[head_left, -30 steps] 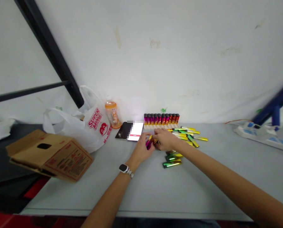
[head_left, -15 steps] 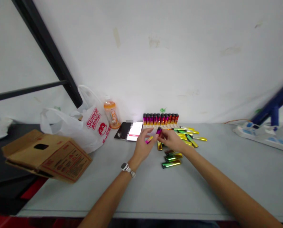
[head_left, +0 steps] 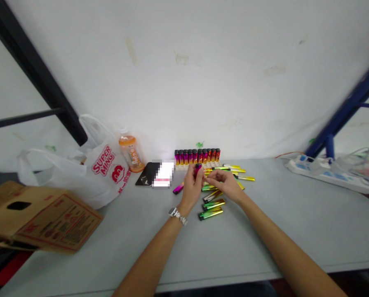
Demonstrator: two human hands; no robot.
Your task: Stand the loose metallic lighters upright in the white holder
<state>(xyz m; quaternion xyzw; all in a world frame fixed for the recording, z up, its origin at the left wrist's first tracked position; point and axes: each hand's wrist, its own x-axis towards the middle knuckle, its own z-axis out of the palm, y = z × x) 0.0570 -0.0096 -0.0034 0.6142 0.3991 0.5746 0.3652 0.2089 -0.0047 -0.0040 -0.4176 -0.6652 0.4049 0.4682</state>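
We have a purple lighter (head_left: 198,168) with a dark top roughly upright in our left hand (head_left: 191,185), the grip closed around it, over the bench (head_left: 249,239) and in front of a row of lighters (head_left: 197,156). Our right hand (head_left: 226,184) is just beside it, thumb and fingers drawn together; we cannot tell whether that grip holds anything. Just left of our left hand we see a pink lighter (head_left: 178,188) lying on the bench. Nearer to us lie green-and-gold lighters (head_left: 210,213), and yellow lighters (head_left: 246,178) are scattered behind our right hand. The row stands upright in a pale holder (head_left: 181,168) near the wall (head_left: 233,82). Farther left we have a dark flat device (head_left: 147,175), an orange bottle (head_left: 131,153), a white plastic bag (head_left: 105,179) and a cardboard box (head_left: 59,225). Well off to the right lies a white power strip (head_left: 326,176).
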